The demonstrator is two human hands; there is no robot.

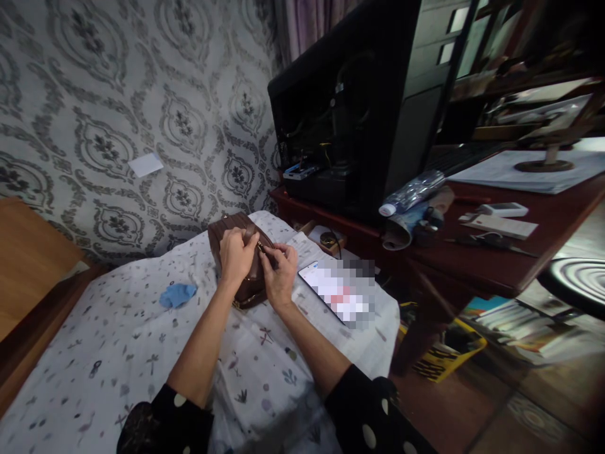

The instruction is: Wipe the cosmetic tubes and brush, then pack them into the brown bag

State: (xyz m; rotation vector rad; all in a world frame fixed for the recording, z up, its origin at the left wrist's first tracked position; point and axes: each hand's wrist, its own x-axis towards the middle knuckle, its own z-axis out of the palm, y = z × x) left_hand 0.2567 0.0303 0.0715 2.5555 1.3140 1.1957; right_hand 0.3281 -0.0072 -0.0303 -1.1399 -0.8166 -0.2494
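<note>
A brown handbag (229, 230) with gold-coloured metal fittings lies on the printed white sheet (142, 353). My left hand (239, 253) is closed on the bag's upper part, near what looks like its handle. From the right, my right hand (282, 272) pinches a small gold-coloured metal fitting (260, 246) at the bag's side; its exact kind is too small to tell. Both hands partly cover the bag. A crumpled blue cloth (178, 295) lies to the left of my forearms. Right of my right hand rests a phone (326, 291) with its screen lit and partly blurred out.
A large black computer case (340, 126) stands on the dark red desk (486, 268). A clear plastic bottle (411, 192) and papers (515, 170) lie on that desk. Below are a yellow-rimmed basket (454, 359) and stacked books (520, 328). Patterned wallpaper (189, 82) covers the wall behind.
</note>
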